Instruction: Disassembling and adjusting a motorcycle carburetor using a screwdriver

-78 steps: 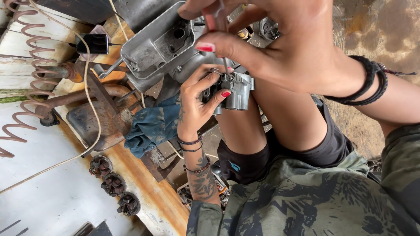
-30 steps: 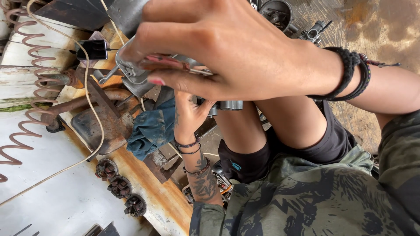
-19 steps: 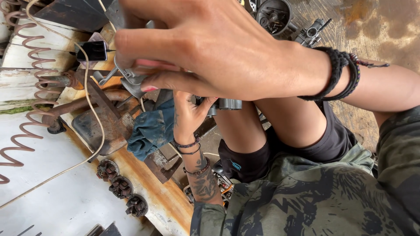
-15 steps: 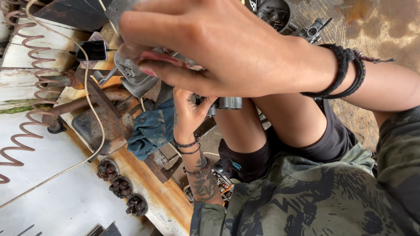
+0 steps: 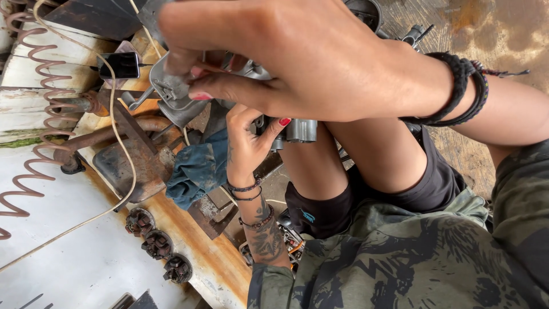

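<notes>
My right hand (image 5: pixel 297 57) fills the upper middle of the view, fingers curled over the top of a grey cast-metal engine part (image 5: pixel 174 94), which it mostly hides. My left hand (image 5: pixel 249 143) reaches up from below and grips the part's lower end, thumb against a small grey metal cylinder (image 5: pixel 300 130). The part is held above my bare knees. Black cord bracelets (image 5: pixel 460 88) circle my right wrist.
A blue rag (image 5: pixel 197 166) lies on a rusty metal block (image 5: pixel 131 166) to the left. Three dark round gear-like pieces (image 5: pixel 157 243) sit on a rusty white surface (image 5: pixel 74 257). A coiled rusty spring (image 5: pixel 28 171) and a beige cord (image 5: pixel 117 149) run along the left.
My right hand has slid left and down over the part, covering more of it. The camera has come closer. My left hand has kept its grip underneath.
</notes>
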